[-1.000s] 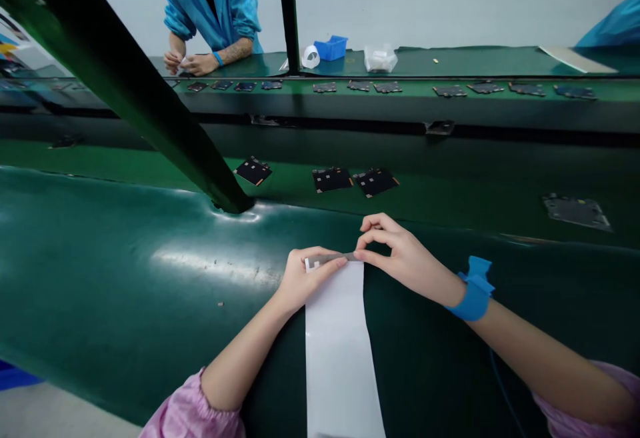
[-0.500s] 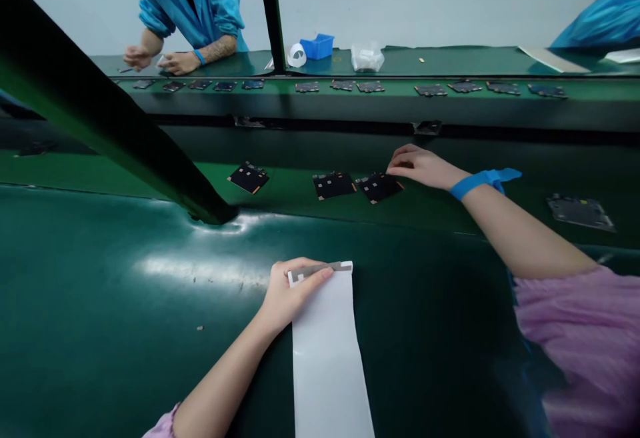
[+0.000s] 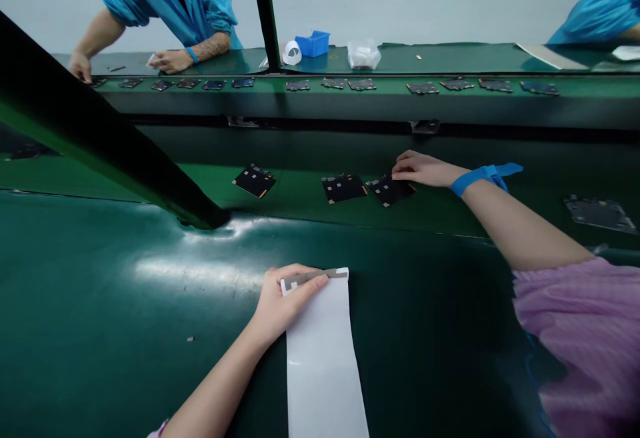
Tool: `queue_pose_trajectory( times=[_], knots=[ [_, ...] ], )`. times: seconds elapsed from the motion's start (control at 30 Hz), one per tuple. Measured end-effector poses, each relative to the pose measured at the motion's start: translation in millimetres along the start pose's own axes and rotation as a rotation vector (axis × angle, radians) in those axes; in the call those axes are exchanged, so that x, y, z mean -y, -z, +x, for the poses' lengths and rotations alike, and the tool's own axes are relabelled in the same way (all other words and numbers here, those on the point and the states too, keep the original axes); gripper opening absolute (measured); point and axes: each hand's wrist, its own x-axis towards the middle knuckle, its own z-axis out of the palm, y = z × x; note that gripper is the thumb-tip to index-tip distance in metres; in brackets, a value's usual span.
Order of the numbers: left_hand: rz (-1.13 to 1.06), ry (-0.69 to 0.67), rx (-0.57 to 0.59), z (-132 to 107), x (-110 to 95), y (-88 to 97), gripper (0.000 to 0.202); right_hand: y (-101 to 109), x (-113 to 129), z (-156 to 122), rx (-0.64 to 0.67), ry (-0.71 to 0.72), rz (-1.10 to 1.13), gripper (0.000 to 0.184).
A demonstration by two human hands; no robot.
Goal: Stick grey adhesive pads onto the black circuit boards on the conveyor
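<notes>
A long white paper strip (image 3: pixel 323 358) with a grey band across its top end is pinched in my left hand (image 3: pixel 287 301), thumb in front and fingers behind. My right hand (image 3: pixel 425 168), with a blue wrist strap (image 3: pixel 485 177), reaches over the green belt. Its thumb and forefinger close together at the upper right part of a dark circuit board (image 3: pixel 389 191). What lies between those fingertips is too small to make out. Close by on the left are a second circuit board (image 3: pixel 344 189) and a third circuit board (image 3: pixel 254 181), with small pale squares on them.
A dark slanting post (image 3: pixel 150 165) crosses the left side. Another board (image 3: pixel 600 213) lies at right on the belt. Across the way, several boards line a second belt (image 3: pixel 270 95). A blue bin (image 3: pixel 313 44), a clear bag (image 3: pixel 363 55) and a co-worker's hand (image 3: pixel 80 68) are there.
The near boards have shifted right along the belt, and my right hand has followed slightly. My left hand keeps its grip on the strip. The co-worker's one hand has reached out left to a board.
</notes>
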Motion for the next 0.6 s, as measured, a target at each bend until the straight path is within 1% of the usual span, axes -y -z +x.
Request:
queue_pose_trajectory(
  times=[0.07, 0.17, 0.2, 0.27, 0.3, 0.37, 0.4, 0.43, 0.47, 0.53, 0.6],
  knots=[
    [-0.002, 0.004, -0.001, 0, -1, -0.5, 0.015, -1, 0, -5, -0.063, -0.065, 0.063, 0.025],
    [-0.009, 0.004, 0.006, 1, -2, -0.6, 0.015, -2, 3, -14, -0.214, -0.190, 0.239, 0.035],
    [-0.014, 0.003, 0.006, 1, -2, -0.5, 0.014, -2, 7, -19, -0.268, -0.211, 0.290, 0.035],
    [-0.024, -0.002, 0.007, 0, -3, -0.1, 0.014, -6, 21, -30, -0.369, -0.224, 0.337, 0.029],
    [-0.027, -0.003, 0.007, 0, -3, 0.0, 0.014, -11, 33, -36, -0.413, -0.206, 0.333, 0.027],
    [-0.029, -0.001, 0.006, 0, -3, -0.2, 0.015, -25, 65, -53, -0.440, -0.085, 0.313, 0.024],
    [-0.031, 0.001, 0.004, 0, -3, -0.3, 0.015, -34, 84, -63, -0.421, 0.023, 0.313, 0.022],
    [-0.034, 0.004, 0.000, 0, -3, -0.5, 0.016, -43, 102, -72, -0.371, 0.151, 0.333, 0.021],
    [-0.037, 0.005, -0.004, 0, -3, -0.7, 0.016, -51, 120, -82, -0.315, 0.236, 0.364, 0.022],
    [-0.043, 0.003, -0.007, 1, -2, -0.9, 0.016, -64, 149, -97, -0.235, 0.341, 0.429, 0.023],
    [-0.048, -0.001, 0.001, 1, -1, -0.9, 0.016, -72, 166, -107, -0.200, 0.383, 0.478, 0.021]
  ],
)
